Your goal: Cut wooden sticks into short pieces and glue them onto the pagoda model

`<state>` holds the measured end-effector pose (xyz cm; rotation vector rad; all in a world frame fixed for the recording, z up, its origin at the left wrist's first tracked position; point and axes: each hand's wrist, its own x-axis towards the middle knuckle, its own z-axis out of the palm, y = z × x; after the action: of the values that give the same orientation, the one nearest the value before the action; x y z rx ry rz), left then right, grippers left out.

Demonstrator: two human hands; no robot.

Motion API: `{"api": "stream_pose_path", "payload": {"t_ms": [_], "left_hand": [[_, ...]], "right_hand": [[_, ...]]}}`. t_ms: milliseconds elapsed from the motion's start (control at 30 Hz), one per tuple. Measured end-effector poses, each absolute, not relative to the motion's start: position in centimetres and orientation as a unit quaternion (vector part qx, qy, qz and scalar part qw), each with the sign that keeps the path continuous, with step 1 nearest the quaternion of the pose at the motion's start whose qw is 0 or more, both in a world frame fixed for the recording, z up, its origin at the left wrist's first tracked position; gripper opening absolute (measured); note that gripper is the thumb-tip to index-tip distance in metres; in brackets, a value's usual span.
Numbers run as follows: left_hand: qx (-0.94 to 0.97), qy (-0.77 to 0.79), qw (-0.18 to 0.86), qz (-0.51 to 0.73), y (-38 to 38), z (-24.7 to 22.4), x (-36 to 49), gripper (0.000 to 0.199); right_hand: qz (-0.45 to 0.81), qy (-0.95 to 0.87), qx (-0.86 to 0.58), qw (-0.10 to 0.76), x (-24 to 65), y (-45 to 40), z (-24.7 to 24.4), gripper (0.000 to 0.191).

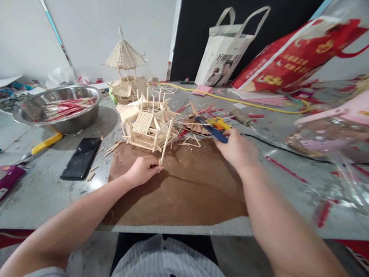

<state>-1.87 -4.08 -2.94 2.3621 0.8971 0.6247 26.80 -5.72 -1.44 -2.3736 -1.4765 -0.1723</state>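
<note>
My left hand pinches the lower end of a thin wooden stick, which leans up and to the right above a brown sheet. Farther right, the fingers of my right hand are closed on the handles of blue-handled pliers, their jaws pointing away to the left. Just beyond the stick stands a many-sided wooden stick frame with upright posts and sloped panels. Behind it is a stick pagoda model with a pointed roof. A yellow glue gun lies by the pliers.
On the left are a metal bowl of red-tipped sticks, a black phone, a yellow-handled tool and a purple device. A black cable crosses the right side. Bags, including a white tote, stand behind.
</note>
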Motion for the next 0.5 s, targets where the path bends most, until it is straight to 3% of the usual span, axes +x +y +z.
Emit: {"api": "stream_pose_path", "payload": {"t_ms": [300, 500], "left_hand": [[0.867, 0.341, 0.28, 0.231, -3.9, -3.0, -1.9, 0.027], [0.87, 0.33, 0.276, 0.242, -3.8, -3.1, -2.0, 0.027]], "right_hand": [[-0.025, -0.506, -0.84, 0.194, 28.1, -5.7, -0.6, 0.041], [-0.016, -0.492, -0.796, 0.353, 28.2, -6.1, -0.5, 0.035]]}}
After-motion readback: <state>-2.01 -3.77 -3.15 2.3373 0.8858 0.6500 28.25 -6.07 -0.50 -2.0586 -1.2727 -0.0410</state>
